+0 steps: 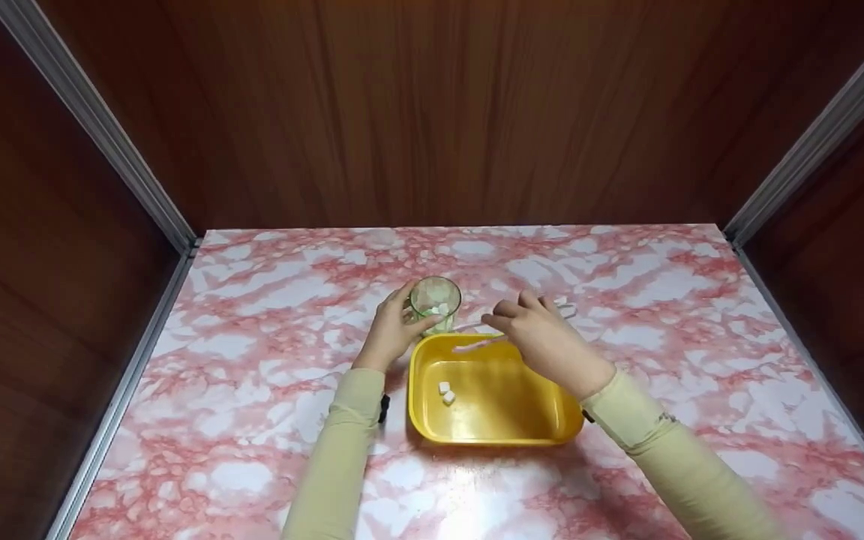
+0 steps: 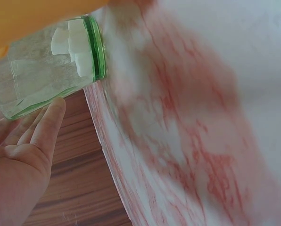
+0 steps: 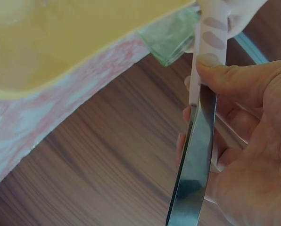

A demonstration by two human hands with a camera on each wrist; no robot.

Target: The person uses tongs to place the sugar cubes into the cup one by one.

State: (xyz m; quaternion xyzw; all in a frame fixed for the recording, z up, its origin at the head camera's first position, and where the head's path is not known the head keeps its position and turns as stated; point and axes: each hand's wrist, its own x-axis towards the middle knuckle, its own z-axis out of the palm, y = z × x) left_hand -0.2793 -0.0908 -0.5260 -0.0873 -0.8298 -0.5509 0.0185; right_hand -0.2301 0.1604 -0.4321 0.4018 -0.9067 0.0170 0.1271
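Note:
My left hand (image 1: 389,328) holds a clear green-tinted glass (image 1: 436,296) between thumb and fingers, just beyond the yellow tub's far left corner. Several white cubes (image 2: 79,47) lie at the bottom of the glass, which stands on the table. In the right wrist view, my right hand (image 3: 249,117) pinches a pair of tongs with metal arms (image 3: 194,155) and pale pink ends (image 3: 213,37). The tongs are above the far rim of the yellow tub (image 1: 496,442), pink ends pointing left towards the glass. Two white cubes (image 1: 447,394) sit on the tub's floor, left of its middle.
The table (image 1: 252,420) has a red and white marbled top. Dark wood-grain panels (image 1: 432,112) stand at the back and both sides, with metal rails (image 1: 102,120) at the corners. Both forearms reach in from the front, either side of the tub.

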